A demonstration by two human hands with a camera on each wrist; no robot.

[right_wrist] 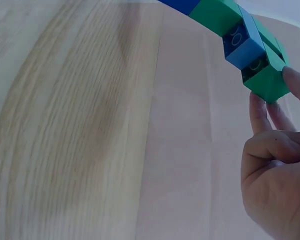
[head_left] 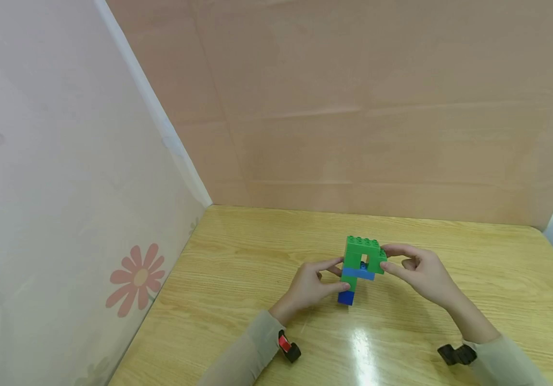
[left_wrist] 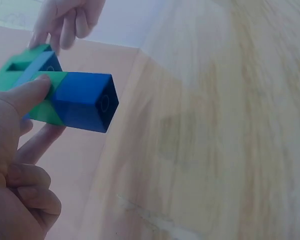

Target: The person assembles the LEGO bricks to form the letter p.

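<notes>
A toy building brick assembly (head_left: 362,246) of green and blue bricks is held up between both hands, its studded green top facing up in the head view. The left hand (head_left: 311,285) grips its lower column, thumb across the green brick above the dark blue end brick (left_wrist: 85,102). From the other side, the right hand (head_left: 423,273) pinches the green brick (right_wrist: 267,82) at the upper right between thumb and fingers. A lighter blue brick (right_wrist: 245,42) crosses the middle, below a small window-like gap. In the left wrist view the dark blue brick's hollow underside shows.
A wood-grain table (head_left: 238,257) lies under the hands. Behind it rises a brown panel (head_left: 353,134), and a pale wall covering with a flower print (head_left: 136,279) stands along the left. Black bands with small devices (head_left: 457,355) sit at both wrists.
</notes>
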